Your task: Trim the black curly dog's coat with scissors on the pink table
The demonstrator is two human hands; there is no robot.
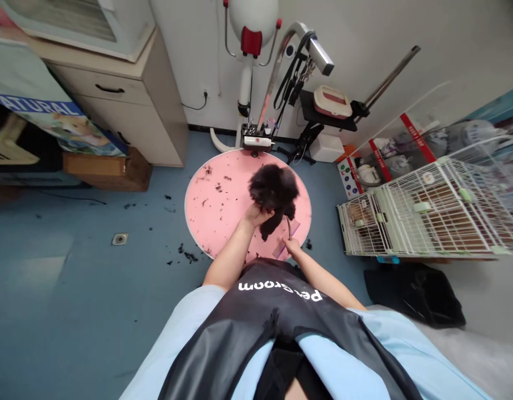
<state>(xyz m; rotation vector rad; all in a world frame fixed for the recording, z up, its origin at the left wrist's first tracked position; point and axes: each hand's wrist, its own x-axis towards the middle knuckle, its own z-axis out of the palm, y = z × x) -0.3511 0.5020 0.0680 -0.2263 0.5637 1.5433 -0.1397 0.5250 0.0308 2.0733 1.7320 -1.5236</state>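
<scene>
A small dog [273, 189] with fluffy black fur is on the round pink grooming table [210, 205], near its right side. My left hand [258, 214] is closed at the dog's head, around the chin; the dark fur partly hides the fingertips. In my right hand [291, 244] is a pair of scissors [288, 225] with slim, curved blades pointing up toward the dog's side. A flat purplish comb-like strip [295, 228] lies partly beneath this hand. Tufts of cut black fur [218, 188] are scattered over the tabletop.
Behind the table stand a white dryer [253, 22] and a grooming arm [277, 66] with hanging straps. White wire cages [431, 205] are at the right. A cabinet [165, 111] and cardboard box [131, 172] stand left. Fur clumps [190, 257] lie on the blue floor.
</scene>
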